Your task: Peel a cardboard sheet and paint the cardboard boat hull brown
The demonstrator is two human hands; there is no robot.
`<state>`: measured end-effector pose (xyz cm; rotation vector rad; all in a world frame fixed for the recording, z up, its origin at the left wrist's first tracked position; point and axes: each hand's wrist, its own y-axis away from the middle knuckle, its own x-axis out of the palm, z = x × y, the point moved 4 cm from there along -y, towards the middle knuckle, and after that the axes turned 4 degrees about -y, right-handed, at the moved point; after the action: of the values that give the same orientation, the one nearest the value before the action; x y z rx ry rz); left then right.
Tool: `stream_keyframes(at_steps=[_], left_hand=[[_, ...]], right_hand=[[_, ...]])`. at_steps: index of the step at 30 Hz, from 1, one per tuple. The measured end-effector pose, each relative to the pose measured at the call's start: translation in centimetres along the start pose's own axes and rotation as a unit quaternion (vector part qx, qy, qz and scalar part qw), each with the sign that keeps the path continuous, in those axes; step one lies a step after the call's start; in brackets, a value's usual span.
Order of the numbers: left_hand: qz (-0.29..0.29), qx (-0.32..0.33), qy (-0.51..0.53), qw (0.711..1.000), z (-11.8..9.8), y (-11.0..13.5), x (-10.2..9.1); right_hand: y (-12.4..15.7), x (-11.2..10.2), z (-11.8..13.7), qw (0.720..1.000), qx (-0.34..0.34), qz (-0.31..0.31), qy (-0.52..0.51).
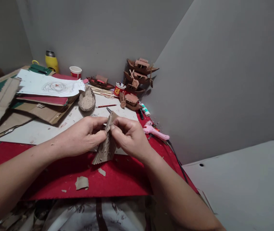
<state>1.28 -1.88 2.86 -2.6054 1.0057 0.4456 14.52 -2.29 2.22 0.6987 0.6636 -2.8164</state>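
Observation:
A strip of corrugated cardboard, its ridges bared, is held up between both hands over the near part of the table. My left hand pinches its left edge between thumb and fingers. My right hand grips the upper right part, thumb pressed on the ridged face. Torn paper scraps lie below on the red cloth, among them a curled piece and a smaller one. Just beyond the hands stands a small cardboard boat hull, with a red pencil beside it.
Stacked cardboard and a drawing sheet fill the left side, with scissors near its front. Model boats stand against the wall. A pink glue gun lies right. Behind are a yellow bottle and paper cup.

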Motion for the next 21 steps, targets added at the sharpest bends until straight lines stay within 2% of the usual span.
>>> stream_keyframes(at_steps=[6,11,17,21], left_hand=[[0.018,-0.013,0.025,0.999,0.2,0.2,0.2],[0.039,-0.018,0.062,0.997,0.4,0.0,0.2],[0.040,-0.015,0.070,0.997,0.7,-0.2,-0.1],[0.032,-0.016,0.056,0.998,0.9,-0.3,-0.3]], right_hand=[[0.1,0.0,-0.1,0.999,-0.005,-0.012,-0.032],[0.1,0.1,-0.7,0.996,0.002,0.005,-0.094],[-0.3,0.1,-1.7,0.985,0.040,0.022,-0.167],[-0.4,0.2,-1.3,0.989,0.045,0.033,-0.135]])
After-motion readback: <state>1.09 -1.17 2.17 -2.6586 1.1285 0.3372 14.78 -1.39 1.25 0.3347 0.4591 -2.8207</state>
